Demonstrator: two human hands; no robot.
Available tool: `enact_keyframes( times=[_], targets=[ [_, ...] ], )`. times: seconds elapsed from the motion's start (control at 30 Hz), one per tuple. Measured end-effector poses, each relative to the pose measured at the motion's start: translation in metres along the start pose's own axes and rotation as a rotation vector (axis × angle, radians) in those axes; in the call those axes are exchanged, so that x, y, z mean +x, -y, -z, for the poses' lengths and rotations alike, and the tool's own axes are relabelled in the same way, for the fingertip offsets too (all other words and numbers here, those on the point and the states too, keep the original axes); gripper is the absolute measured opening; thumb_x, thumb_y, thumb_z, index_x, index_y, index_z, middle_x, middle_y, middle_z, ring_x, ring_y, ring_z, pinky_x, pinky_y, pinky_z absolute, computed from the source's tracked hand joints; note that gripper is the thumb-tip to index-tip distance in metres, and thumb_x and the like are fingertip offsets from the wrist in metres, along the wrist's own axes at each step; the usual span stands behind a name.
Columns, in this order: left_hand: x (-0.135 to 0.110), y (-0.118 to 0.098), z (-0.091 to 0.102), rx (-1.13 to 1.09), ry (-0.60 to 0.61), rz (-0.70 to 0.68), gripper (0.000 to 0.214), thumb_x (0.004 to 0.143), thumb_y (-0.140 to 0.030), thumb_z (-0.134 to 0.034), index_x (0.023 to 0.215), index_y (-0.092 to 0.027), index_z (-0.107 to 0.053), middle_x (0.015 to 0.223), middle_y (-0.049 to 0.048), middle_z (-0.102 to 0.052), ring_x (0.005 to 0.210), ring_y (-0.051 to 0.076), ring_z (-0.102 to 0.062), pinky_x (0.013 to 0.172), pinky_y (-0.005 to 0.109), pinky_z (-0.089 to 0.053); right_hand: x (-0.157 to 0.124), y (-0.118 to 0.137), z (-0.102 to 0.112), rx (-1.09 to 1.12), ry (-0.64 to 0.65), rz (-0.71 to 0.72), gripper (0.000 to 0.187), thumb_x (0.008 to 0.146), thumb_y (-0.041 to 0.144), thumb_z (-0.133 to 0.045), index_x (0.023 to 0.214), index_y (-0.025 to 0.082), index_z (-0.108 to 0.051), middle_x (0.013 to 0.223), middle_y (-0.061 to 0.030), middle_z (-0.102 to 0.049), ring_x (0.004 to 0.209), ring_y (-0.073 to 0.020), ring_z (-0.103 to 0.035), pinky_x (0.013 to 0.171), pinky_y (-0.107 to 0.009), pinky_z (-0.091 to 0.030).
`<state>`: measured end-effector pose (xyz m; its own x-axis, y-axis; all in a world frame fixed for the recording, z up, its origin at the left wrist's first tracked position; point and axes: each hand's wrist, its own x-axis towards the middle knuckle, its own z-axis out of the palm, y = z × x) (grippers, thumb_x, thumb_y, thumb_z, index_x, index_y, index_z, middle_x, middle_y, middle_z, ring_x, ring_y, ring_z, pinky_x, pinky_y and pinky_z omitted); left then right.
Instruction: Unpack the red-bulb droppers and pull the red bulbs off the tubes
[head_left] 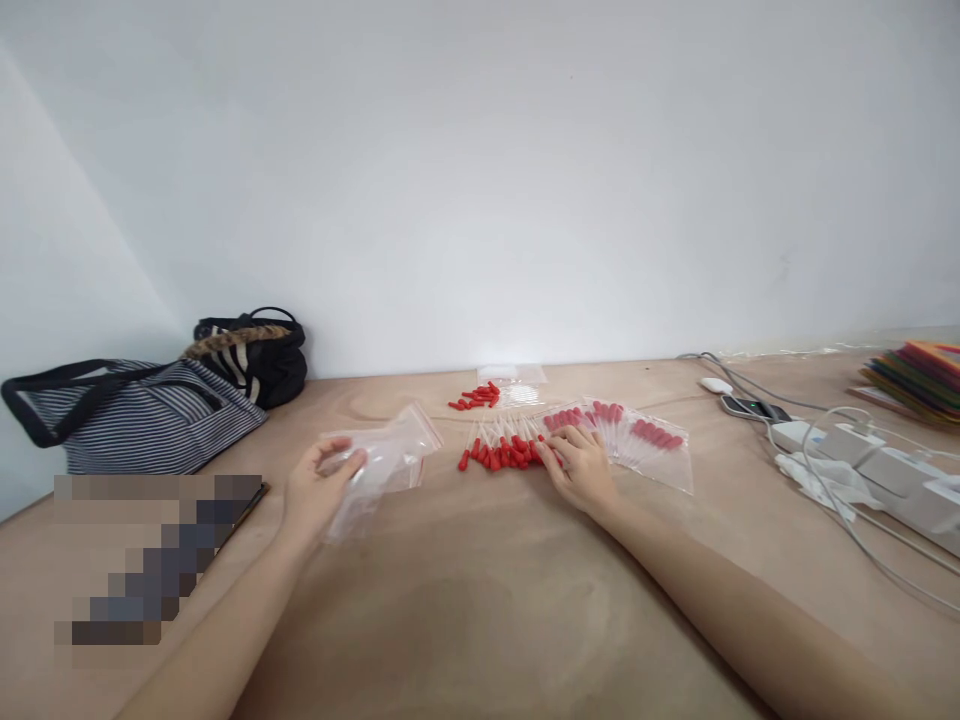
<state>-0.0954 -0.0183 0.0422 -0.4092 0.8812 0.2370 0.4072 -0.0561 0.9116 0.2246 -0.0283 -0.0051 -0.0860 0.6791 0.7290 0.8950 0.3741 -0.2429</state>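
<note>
My left hand (319,482) is closed on clear plastic zip bags (397,450), which hang over the table, left of the droppers. A row of droppers (504,452) with red rubber bulbs and clear stems lies in the middle, bulbs toward me. At the right end of that row my right hand (581,468) has its thumb and fingers bent around red bulbs; its fingertips are partly hidden. Right beside it lie filled clear bags (667,462) with red-bulbed droppers fanned out inside, partly covered by the hand.
Loose red bulbs (476,398) and clear stems (521,395) lie farther back near the wall. A striped bag (165,415) and a black bag (281,360) stand at left. On the right are a power strip (885,475) with cables, a phone (754,408) and stacked coloured sheets (915,380).
</note>
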Motion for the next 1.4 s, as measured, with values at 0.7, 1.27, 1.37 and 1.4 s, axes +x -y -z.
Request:
enact_keyframes(
  times=[0.7, 1.27, 1.37, 1.4],
  targets=[
    [-0.047, -0.004, -0.116, 0.443, 0.511, -0.708, 0.049, 0.073, -0.038, -0.059, 0.116, -0.018, -0.047, 0.121, 0.0121, -0.044, 0.115, 0.027, -0.042, 0.096, 0.042, -0.037, -0.009, 0.019, -0.017, -0.066, 0.025, 0.049, 0.013, 0.079, 0.027, -0.054, 0.084, 0.024, -0.066, 0.072, -0.0009, -0.064, 0.074, -0.015, -0.049, 0.067, -0.031, -0.021],
    [-0.04, 0.004, -0.12, 0.365, 0.408, -0.692, 0.028, 0.075, -0.022, -0.06, 0.102, -0.017, -0.057, 0.098, 0.0067, -0.061, 0.092, 0.02, -0.057, 0.081, 0.033, -0.047, 0.001, 0.033, -0.029, -0.049, 0.029, -0.037, 0.021, 0.08, 0.036, -0.052, 0.091, 0.022, -0.063, 0.092, -0.0034, -0.064, 0.084, -0.0179, -0.049, 0.073, -0.033, -0.023],
    [-0.038, 0.005, -0.12, 0.377, 0.389, -0.72, 0.025, 0.075, -0.021, -0.06, 0.099, -0.018, -0.058, 0.094, 0.0059, -0.061, 0.088, 0.02, -0.058, 0.077, 0.033, -0.048, 0.001, 0.03, -0.026, -0.075, 0.037, -0.052, 0.029, 0.079, 0.04, -0.052, 0.101, 0.023, -0.06, 0.106, -0.0056, -0.06, 0.093, -0.0209, -0.047, 0.078, -0.036, -0.022],
    [-0.038, 0.005, -0.12, 0.382, 0.382, -0.735, 0.023, 0.075, -0.021, -0.06, 0.098, -0.019, -0.059, 0.093, 0.0054, -0.061, 0.087, 0.02, -0.058, 0.077, 0.033, -0.047, 0.001, 0.029, -0.026, -0.076, 0.053, -0.051, 0.029, 0.08, 0.04, -0.051, 0.102, 0.024, -0.06, 0.106, -0.0055, -0.06, 0.095, -0.0213, -0.047, 0.08, -0.037, -0.022]
  ],
)
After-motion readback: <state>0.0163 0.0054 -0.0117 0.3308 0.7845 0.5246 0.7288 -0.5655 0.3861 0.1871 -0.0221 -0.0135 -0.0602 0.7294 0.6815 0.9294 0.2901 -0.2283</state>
